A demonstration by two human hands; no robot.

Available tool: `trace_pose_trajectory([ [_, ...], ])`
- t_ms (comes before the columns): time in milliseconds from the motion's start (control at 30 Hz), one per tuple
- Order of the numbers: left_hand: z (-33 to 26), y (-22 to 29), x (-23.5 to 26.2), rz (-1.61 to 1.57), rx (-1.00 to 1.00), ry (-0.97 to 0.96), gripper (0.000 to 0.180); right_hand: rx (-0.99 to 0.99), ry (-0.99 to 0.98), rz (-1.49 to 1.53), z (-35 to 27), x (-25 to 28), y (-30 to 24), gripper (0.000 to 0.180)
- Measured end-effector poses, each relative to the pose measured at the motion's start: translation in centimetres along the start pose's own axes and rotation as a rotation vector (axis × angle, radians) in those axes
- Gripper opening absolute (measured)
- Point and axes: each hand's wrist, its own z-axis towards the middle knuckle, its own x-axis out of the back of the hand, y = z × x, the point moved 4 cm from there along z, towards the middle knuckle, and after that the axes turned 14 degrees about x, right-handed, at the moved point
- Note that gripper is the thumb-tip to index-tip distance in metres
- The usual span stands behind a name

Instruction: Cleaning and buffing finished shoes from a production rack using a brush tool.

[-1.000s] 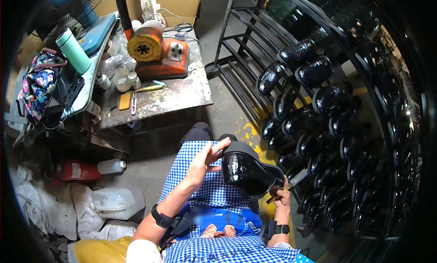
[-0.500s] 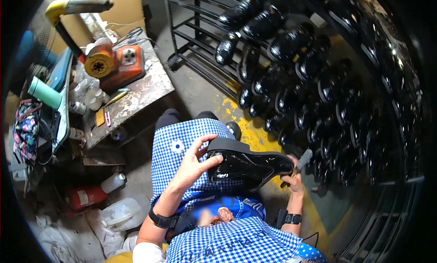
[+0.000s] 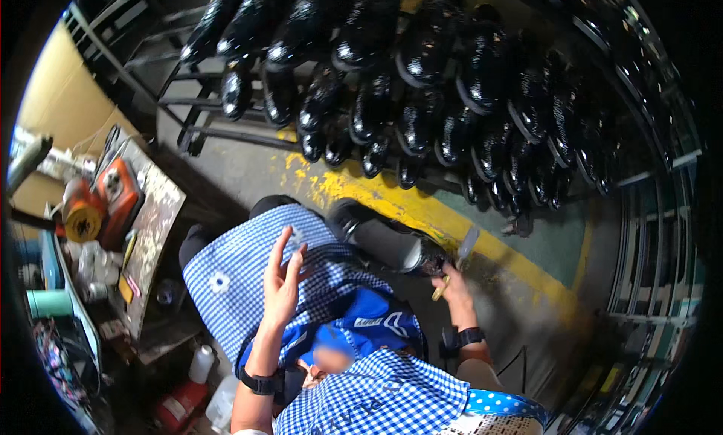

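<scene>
Half a second ago both hands were on the shoe; now the left hand has come away, at half past seven from the middle of the view, empty, fingers spread over the checked apron. The shoe lies just off centre toward five o'clock, its grey underside seemingly turned up, far end toward eleven. The right hand, at half past four, pinches the shoe's near end together with a tool whose pale head points toward one o'clock; blur hides how the fingers share them. By the look of it, the right hand alone now carries the shoe, though whether a leg also props it cannot be told. The view has swung rightward: the rack of black shoes spans eleven to two, while the table with its orange machine sits at nine.
</scene>
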Motion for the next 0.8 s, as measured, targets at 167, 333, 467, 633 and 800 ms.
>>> trace_pose_trajectory([
  [167, 3.0, -2.2, -0.2, 0.38, -0.103, 0.008, 0.036, -0.195, 0.525, 0.204, -2.1, 4.7, 4.7, 0.041],
  [333, 5.6, -5.6, 0.9, 0.106, 0.033, 0.136, 0.024, -0.253, 0.775, 0.257, 2.8, 7.7, 7.0, 0.098],
  [467, 6.0, -5.6, 0.5, 0.214, 0.009, 0.155, 0.019, -0.042, 0.677, 0.239, 10.8, 6.8, 5.4, 0.092],
  [633, 6.1, -4.9, -0.9, 0.495, -0.15, 0.202, 0.018, -0.036, 0.572, 0.172, 21.4, 6.0, 3.9, 0.093],
  [800, 6.3, -4.6, -2.3, 0.561, -0.145, 0.196, 0.02, 0.201, 0.862, -0.247, 24.5, 13.0, 6.3, 0.064],
])
